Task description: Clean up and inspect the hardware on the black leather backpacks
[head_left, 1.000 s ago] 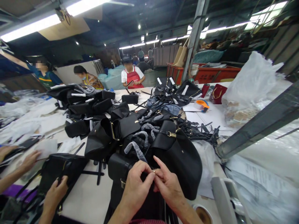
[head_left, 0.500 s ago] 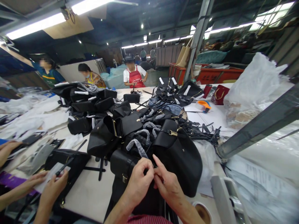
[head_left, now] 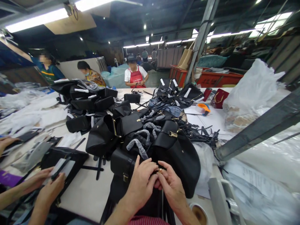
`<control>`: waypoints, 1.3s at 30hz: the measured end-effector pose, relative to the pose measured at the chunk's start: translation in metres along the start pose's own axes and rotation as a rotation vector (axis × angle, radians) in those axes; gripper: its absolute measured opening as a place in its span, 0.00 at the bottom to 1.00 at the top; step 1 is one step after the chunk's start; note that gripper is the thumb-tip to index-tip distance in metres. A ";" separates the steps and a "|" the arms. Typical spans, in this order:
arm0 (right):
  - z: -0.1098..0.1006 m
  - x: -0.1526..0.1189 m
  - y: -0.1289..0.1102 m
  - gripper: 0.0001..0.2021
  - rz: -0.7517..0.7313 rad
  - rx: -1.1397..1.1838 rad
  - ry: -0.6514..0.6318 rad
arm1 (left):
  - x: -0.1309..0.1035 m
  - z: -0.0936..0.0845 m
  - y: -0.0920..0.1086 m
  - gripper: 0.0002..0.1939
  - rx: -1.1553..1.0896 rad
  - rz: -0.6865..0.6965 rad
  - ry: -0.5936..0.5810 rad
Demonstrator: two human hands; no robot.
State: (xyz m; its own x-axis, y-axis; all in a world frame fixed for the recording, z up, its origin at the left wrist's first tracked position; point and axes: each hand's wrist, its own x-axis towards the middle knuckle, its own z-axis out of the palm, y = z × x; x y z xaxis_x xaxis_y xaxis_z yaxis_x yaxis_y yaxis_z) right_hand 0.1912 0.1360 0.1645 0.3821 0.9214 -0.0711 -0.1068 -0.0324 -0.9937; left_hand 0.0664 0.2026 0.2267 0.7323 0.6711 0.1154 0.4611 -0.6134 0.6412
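My left hand (head_left: 143,178) and my right hand (head_left: 170,181) meet at the fingertips above a black bag at the table's near edge. Between them is a small gold-coloured metal piece (head_left: 160,170), partly covered by the fingers. The fingers of both hands are bent and pressed together around it. Just left of my left hand lies a black bag with a flap and gold clasp (head_left: 123,164). Beyond my right hand stands a larger black bag (head_left: 181,153). A handle wrapped in clear plastic (head_left: 138,148) curves up behind my hands.
A co-worker's hands (head_left: 52,181) hold a white card and dark strap at left. Black bags (head_left: 100,134) and straps pile up ahead. At right are a slanted metal post (head_left: 257,125), a grey tape dispenser (head_left: 222,200), a tape roll (head_left: 198,214) and plastic bags (head_left: 250,87).
My left hand has turned so its back shows more, and my right index finger has bent inward. The gold piece now shows between my fingers. The co-worker's card and hands have shifted slightly.
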 end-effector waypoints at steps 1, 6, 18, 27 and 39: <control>-0.003 -0.002 0.002 0.26 -0.029 -0.071 0.033 | 0.001 0.006 0.000 0.16 0.030 0.013 0.020; -0.020 -0.014 0.011 0.25 -0.075 -0.305 0.053 | -0.002 0.024 -0.005 0.19 0.077 0.110 0.066; -0.063 -0.021 -0.020 0.10 -0.060 -0.430 -0.074 | 0.000 0.029 -0.009 0.14 0.141 0.146 0.030; -0.050 -0.004 -0.035 0.06 -0.157 -0.553 -0.310 | 0.002 0.020 -0.007 0.13 0.132 0.221 -0.014; -0.046 -0.009 -0.025 0.08 -0.298 -0.971 -0.239 | 0.006 0.019 -0.005 0.09 0.157 0.191 -0.057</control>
State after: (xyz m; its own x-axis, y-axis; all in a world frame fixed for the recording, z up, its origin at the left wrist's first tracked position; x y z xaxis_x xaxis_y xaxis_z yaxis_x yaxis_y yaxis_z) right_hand 0.2331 0.1108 0.1859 0.0690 0.9923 0.1025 0.7866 0.0090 -0.6174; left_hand 0.0778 0.2016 0.2092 0.8386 0.5151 0.1771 0.3809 -0.7869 0.4855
